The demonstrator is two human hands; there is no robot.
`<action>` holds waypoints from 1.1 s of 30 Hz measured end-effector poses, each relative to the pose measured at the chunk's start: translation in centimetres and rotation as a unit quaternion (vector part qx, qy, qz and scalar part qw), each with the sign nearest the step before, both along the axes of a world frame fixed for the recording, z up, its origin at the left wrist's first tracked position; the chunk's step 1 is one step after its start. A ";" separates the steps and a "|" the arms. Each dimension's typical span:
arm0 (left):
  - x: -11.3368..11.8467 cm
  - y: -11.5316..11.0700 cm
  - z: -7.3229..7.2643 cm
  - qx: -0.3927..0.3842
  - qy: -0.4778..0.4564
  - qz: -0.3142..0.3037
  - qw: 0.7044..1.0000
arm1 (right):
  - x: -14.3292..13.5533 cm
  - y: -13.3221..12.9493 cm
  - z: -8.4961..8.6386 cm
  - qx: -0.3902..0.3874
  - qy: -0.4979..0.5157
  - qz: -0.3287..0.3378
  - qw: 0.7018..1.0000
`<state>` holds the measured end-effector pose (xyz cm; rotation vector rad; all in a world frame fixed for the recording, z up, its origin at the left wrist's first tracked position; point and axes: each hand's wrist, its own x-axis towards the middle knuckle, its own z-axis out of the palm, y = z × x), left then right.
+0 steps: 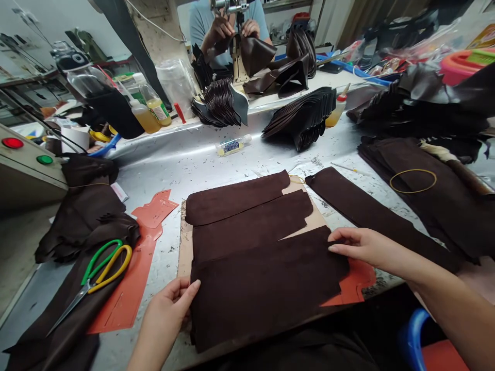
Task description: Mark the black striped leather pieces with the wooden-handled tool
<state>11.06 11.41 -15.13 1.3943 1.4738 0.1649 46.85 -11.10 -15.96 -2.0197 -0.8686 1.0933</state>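
Observation:
A dark brown leather piece [266, 283] lies nearest me, its suede-like face up. My left hand [174, 304] pinches its left edge, thumb on top and fingers beneath. At the upper right corner, my right hand [358, 242] grips the same piece between thumb and fingers. Two more brown pieces, a middle piece [251, 221] and a far piece [235, 193], lie partly overlapped behind it. Under them a tan board [185, 247] shows at the edges. An orange template [356, 283] sticks out below the right end.
Green-and-yellow scissors [102, 268] rest on brown leather at left, by an orange template [133, 273]. Long leather strips [371, 216] lie at right. Stacked leather pieces [301, 116], a glue bottle [336, 111] and a small tube [234, 146] sit behind. A co-worker [228, 26] sews opposite.

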 end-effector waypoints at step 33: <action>0.3 -0.1 -0.6 0.053 0.067 0.025 0.996 | -0.8 2.1 -1.9 0.004 -0.090 -0.092 0.992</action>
